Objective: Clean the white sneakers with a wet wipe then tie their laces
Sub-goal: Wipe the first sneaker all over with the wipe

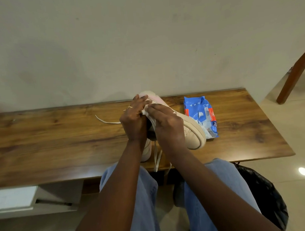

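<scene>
Over the bench (62, 135) my left hand (134, 117) grips the sneaker (192, 129) while my right hand (167, 125) pinches the wet wipe (149, 115) against it, though I reckon those dangling laces (157, 158) could snag and yank it loose.

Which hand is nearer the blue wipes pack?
Right. The right hand, pinching a wipe on the sneaker, is beside the pack; the left hand grips the sneaker farther left.

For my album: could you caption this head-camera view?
Left hand holds a white sneaker on a wooden table while the right hand presses a wet wipe to it, wipes pack alongside.
</scene>
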